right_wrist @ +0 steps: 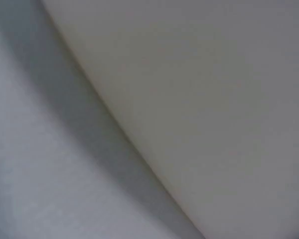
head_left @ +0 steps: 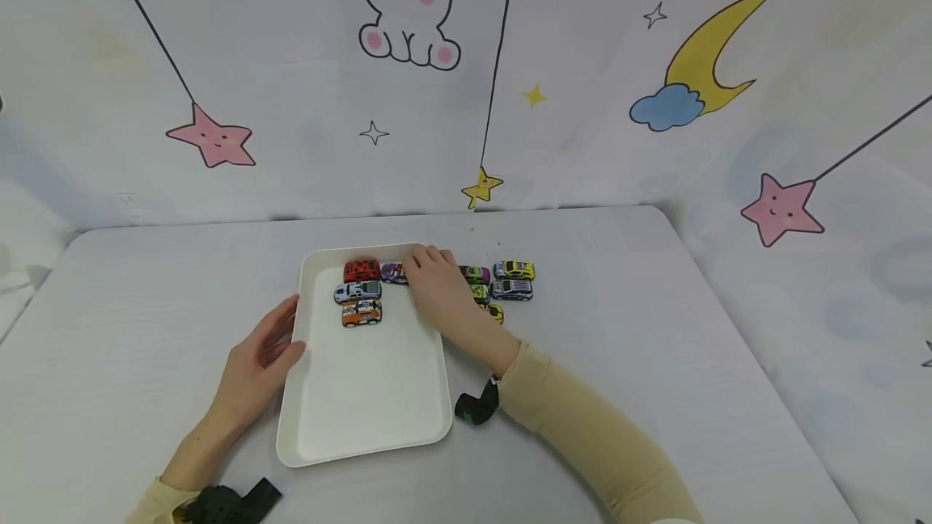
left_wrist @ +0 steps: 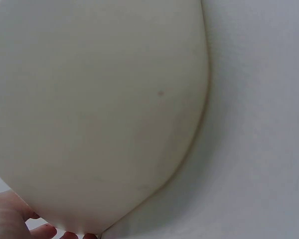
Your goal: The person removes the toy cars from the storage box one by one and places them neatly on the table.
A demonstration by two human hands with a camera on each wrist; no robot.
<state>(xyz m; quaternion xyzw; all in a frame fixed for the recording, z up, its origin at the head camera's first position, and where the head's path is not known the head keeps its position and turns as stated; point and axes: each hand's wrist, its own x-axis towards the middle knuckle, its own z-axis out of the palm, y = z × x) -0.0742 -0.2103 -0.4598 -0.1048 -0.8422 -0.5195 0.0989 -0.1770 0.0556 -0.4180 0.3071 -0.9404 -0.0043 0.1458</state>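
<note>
White tray (head_left: pixel 370 395), multicoloured patterned cars (head_left: pixel 362 313); left hand (head_left: pixel 256 361) spread alongside, right hand (head_left: pixel 441 289) among them (grip hidden, can't tell).

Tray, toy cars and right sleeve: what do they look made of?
White tray: probably smooth moulded plastic, low sheen; continuous raised rim, rounded corners. Toy cars: colourful patterned bodies suggest printed plastic or metal; too small to tell which. Right sleeve: soft matte fabric, judging by its creases.

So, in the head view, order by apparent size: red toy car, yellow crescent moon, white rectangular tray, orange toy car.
White rectangular tray
Yellow crescent moon
Red toy car, orange toy car: too alike to rank
</note>
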